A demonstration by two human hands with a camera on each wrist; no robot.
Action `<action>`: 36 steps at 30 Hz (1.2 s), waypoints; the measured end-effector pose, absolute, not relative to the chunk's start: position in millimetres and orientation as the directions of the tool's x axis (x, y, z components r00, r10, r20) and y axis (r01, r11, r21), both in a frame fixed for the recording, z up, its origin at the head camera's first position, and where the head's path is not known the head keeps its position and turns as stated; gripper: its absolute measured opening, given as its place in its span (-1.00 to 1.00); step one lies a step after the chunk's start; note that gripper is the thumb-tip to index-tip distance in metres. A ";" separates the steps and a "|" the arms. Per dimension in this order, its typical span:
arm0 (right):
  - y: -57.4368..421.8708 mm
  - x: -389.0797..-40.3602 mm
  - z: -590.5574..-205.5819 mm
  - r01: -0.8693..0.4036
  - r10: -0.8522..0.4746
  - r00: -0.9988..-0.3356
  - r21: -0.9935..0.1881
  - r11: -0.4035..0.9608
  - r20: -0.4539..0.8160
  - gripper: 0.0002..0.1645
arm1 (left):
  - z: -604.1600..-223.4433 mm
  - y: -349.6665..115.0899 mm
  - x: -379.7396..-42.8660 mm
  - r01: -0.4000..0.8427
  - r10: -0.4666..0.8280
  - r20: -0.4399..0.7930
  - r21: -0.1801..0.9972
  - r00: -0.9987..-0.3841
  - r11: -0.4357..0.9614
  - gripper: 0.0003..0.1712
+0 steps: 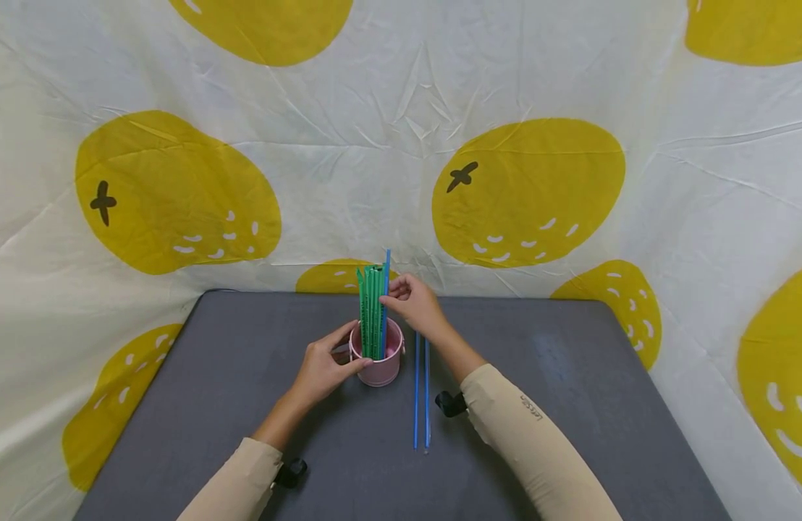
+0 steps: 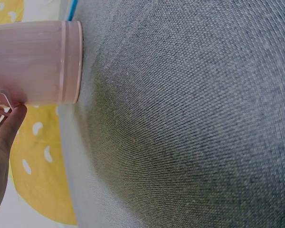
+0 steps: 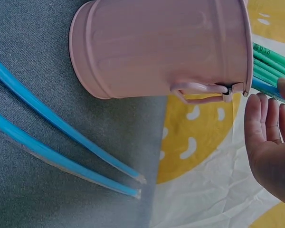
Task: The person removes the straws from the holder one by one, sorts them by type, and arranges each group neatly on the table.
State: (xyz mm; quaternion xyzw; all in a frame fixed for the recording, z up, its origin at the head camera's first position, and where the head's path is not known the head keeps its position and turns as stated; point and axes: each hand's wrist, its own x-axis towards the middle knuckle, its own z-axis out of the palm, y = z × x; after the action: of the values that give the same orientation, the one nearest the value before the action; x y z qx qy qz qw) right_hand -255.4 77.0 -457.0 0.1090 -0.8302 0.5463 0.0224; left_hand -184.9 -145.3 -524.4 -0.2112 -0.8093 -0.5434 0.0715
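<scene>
A small pink bucket (image 1: 378, 375) with side handles stands on the table, holding a bunch of green straws (image 1: 371, 311) upright. My left hand (image 1: 321, 367) grips the bucket from its left, thumb at the front rim and fingers round the side. My right hand (image 1: 417, 307) pinches a blue straw (image 1: 388, 259) between thumb and fingers. That straw stands inside the bucket, along the right side of the green bunch, its top a little higher than theirs. In the right wrist view, printed letters show on a green straw (image 3: 270, 56).
Two more blue straws, a left one (image 1: 415, 412) and a right one (image 1: 428, 412), lie side by side on the dark grey table (image 1: 538, 434), right of the bucket and partly under my right forearm. Behind the table hangs a white cloth (image 1: 362, 188) with yellow fruit shapes.
</scene>
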 end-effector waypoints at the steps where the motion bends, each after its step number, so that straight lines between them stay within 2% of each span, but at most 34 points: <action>1: 76.9 -255.5 -457.0 -0.205 -0.156 -0.975 -0.902 0.379 0.156 -0.66 | -524.6 -145.3 -185.1 0.419 0.264 0.344 0.850 -0.901 0.321 -0.07; 16: 78.9 -252.1 -451.7 -0.217 -0.168 -0.972 -0.890 0.400 0.162 -0.72 | -522.8 -145.2 -186.0 0.412 0.266 0.336 0.854 -0.903 0.318 -0.08; 24: 81.3 -252.6 -449.0 -0.210 -0.175 -0.972 -0.909 0.361 0.156 -0.77 | -522.3 -144.2 -187.0 0.410 0.261 0.337 0.854 -0.905 0.321 -0.08; 33: 85.2 -254.4 -444.8 -0.205 -0.169 -0.974 -0.913 0.352 0.154 -0.69 | -522.4 -143.3 -187.5 0.405 0.256 0.334 0.858 -0.907 0.316 -0.07; 36: 86.8 -256.1 -441.9 -0.212 -0.173 -0.971 -0.924 0.320 0.163 -0.72 | -522.3 -142.8 -187.9 0.405 0.254 0.334 0.858 -0.908 0.316 -0.08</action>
State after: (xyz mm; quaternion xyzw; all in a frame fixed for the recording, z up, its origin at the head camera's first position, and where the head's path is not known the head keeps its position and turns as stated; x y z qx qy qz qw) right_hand -256.1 86.8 -441.9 0.1184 -0.8122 0.5710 0.0168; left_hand -187.9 -142.8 -522.3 -0.2038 -0.8082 -0.5482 0.0685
